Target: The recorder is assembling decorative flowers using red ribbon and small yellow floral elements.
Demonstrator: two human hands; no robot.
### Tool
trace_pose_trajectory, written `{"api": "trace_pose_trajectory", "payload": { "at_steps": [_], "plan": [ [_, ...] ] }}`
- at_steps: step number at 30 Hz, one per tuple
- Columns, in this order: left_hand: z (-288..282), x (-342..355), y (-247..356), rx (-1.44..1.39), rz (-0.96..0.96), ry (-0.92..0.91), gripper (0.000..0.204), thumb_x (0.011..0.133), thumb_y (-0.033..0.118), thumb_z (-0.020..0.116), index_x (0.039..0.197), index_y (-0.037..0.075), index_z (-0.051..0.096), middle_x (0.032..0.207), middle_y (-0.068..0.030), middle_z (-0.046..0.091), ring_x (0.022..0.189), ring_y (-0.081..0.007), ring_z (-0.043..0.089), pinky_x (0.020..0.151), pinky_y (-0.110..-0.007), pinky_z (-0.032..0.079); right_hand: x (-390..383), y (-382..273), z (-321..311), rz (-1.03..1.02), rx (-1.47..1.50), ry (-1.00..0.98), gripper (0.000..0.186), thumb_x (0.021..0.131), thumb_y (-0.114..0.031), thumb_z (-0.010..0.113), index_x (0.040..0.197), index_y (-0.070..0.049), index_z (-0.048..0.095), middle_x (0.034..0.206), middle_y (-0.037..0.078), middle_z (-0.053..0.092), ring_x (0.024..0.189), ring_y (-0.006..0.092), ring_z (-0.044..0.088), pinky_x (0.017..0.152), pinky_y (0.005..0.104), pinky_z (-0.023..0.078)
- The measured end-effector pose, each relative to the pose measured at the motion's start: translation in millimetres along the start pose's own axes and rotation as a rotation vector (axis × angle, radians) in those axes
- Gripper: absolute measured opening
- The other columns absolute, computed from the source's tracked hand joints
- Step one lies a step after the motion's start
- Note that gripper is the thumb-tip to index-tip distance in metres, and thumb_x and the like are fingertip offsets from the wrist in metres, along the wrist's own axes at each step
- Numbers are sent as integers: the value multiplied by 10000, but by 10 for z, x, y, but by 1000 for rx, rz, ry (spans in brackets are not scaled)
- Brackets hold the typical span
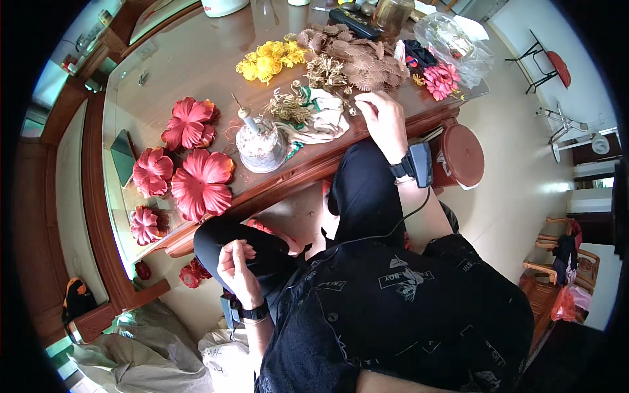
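Note:
My right hand (383, 124) is over the table's front edge, fingers curled together beside a small silvery piece (352, 111); what they hold, if anything, is unclear. My left hand (238, 268) is by my left thigh with fingers curled; its contents cannot be made out. Left of my right hand lie a white cloth with green edging (324, 124), a clump of olive-gold small pieces (288, 105) and a grey pot (261, 150) with an upright rod. Red fabric-like flowers (201, 183) lie on the left; yellow flowers (265, 62) and brown petal pieces (373, 65) lie behind.
The glass-topped table (151, 72) also bears a plastic bag (458, 46), pink flowers (440, 82) and a dark case (354, 23). A round brown bucket (462, 154) stands at right. Chairs (553, 265) line the right wall. Grey sacking (144, 354) lies lower left.

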State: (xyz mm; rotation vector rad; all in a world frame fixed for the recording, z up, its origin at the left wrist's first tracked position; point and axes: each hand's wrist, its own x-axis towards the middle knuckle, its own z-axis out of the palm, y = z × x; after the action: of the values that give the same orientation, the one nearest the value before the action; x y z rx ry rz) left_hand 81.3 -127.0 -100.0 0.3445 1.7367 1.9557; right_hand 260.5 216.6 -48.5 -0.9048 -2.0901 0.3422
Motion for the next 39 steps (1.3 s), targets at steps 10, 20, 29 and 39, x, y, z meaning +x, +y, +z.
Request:
{"api": "trace_pose_trajectory", "payload": {
  "at_steps": [10,20,29,39],
  "plan": [
    [41,-31,-59,-29,-57,-53,150,946,130,577,889,3,631,743,-47,637,637,-83,562,603,-199,445,100,39,117,16,-160,-221,196,804,-211,660,932,-63,649,797,111,621,774,287,627,689,407,485],
    [90,-58,-12,9,-45,-78,142,939,127,590,892,1,635,745,-41,635,638,-75,550,609,-198,444,136,42,103,122,246,-67,147,831,-76,679,967,-53,630,842,87,675,729,149,645,649,262,495],
    [531,148,394,59,153,-224,105,934,88,588,932,-8,632,773,-34,628,668,-70,545,644,-200,440,276,-712,-176,104,768,-392,221,881,-15,616,1099,2,653,873,50,663,739,80,599,687,218,486],
    [1208,447,1163,-148,271,-472,158,921,38,593,1069,-18,595,901,-43,653,764,-80,595,718,-211,480,364,-1396,-381,-346,504,-551,197,856,-25,649,1049,-21,683,858,47,676,805,93,638,689,223,510]
  ]
}}
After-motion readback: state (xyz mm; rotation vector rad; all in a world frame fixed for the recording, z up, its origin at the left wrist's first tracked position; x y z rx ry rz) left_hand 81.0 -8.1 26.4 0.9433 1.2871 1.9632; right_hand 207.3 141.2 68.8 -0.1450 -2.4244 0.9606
